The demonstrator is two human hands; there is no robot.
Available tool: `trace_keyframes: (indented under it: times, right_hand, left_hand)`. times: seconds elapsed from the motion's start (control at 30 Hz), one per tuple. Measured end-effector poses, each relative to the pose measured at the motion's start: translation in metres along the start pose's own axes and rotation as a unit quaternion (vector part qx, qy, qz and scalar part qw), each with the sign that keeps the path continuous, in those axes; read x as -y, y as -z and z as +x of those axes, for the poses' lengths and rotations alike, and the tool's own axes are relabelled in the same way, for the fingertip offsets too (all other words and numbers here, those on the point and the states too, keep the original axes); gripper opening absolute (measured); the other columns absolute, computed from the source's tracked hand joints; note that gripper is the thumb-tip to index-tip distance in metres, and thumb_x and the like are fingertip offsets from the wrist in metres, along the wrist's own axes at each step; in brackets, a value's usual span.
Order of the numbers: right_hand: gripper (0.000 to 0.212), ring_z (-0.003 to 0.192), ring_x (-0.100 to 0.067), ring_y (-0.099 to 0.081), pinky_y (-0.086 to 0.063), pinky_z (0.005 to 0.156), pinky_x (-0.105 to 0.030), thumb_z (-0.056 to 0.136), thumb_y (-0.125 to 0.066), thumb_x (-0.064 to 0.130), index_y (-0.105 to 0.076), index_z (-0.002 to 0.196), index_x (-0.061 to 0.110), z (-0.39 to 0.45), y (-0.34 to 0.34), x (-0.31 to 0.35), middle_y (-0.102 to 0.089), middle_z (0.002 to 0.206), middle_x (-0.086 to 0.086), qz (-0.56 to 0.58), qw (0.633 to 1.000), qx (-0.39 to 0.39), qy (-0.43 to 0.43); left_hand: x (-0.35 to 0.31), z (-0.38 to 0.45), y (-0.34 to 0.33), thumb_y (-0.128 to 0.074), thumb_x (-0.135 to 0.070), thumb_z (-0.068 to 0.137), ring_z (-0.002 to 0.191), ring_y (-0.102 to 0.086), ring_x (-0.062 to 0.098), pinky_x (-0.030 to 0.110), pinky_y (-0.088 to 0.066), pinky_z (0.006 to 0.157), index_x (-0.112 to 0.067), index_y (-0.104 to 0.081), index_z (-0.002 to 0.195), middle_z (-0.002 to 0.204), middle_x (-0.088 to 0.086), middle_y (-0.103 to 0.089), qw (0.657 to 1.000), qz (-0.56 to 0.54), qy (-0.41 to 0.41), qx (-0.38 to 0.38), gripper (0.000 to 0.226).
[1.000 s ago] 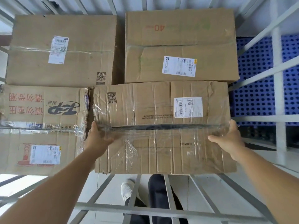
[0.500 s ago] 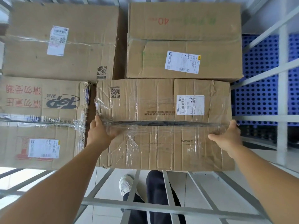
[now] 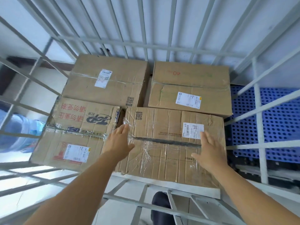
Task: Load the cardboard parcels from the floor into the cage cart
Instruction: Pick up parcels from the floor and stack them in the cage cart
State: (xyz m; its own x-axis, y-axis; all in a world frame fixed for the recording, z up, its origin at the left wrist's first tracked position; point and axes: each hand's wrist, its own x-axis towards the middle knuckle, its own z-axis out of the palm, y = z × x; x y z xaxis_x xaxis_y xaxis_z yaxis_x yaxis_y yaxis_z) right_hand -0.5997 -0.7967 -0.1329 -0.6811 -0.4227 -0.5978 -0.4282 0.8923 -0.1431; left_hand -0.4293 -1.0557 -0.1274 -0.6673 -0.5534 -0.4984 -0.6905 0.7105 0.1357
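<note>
- Taped parcel (image 3: 173, 143) lies flat in the cage cart (image 3: 162, 187), front right, beside three other parcels.
- Left hand (image 3: 119, 142), fingers straight, is at the parcel's left edge.
- Right hand (image 3: 209, 151), fingers spread, is over its right top; contact unclear.

A grey metal cage cart (image 3: 162, 44) with barred walls holds four cardboard parcels lying flat, two by two. At the back, a labelled box (image 3: 105, 82) on the left and a box marked 40 (image 3: 191, 88) on the right. In front, a red-lettered box (image 3: 76, 133) beside a taped, creased box (image 3: 172, 143), whose near edge seems to overhang the cart's base slightly.
</note>
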Motion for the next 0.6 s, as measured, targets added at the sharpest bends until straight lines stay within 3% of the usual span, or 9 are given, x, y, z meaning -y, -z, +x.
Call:
trace_keyframes:
  times: [0.17,0.33,0.6]
  right_hand:
    - [0.092,0.150,-0.022,0.000,-0.011,0.119,-0.040,0.092,-0.058,0.047,0.003,0.155,0.019,-0.058,0.046,0.051,0.003,0.163,0.001,-0.043,0.994,-0.063,0.084]
    - [0.092,0.148,-0.023,-0.007,-0.012,0.118,-0.037,0.089,-0.061,0.048,-0.003,0.154,0.017,-0.125,0.083,0.107,-0.002,0.162,0.000,-0.073,0.976,-0.130,0.160]
    - [0.092,0.149,-0.025,-0.008,-0.014,0.120,-0.041,0.089,-0.061,0.045,-0.002,0.155,0.017,-0.225,0.115,0.185,-0.001,0.163,-0.001,-0.082,0.934,-0.201,0.285]
  left_hand:
    - [0.003,-0.060,0.063,-0.062,-0.044,0.088,0.141,-0.030,0.020,0.041,-0.028,0.116,-0.019,-0.013,0.154,0.159,-0.004,-0.019,0.998,-0.002,-0.034,-0.049,0.085]
    - [0.017,-0.146,0.125,-0.058,-0.047,0.089,0.138,-0.035,0.021,0.038,-0.025,0.114,-0.019,-0.021,0.151,0.154,-0.003,-0.031,0.991,0.014,-0.045,-0.124,0.077]
    - [0.057,-0.275,0.171,-0.059,-0.049,0.088,0.143,-0.027,0.018,0.040,-0.019,0.119,-0.021,-0.015,0.153,0.158,-0.004,-0.024,0.978,0.002,-0.001,-0.209,0.084]
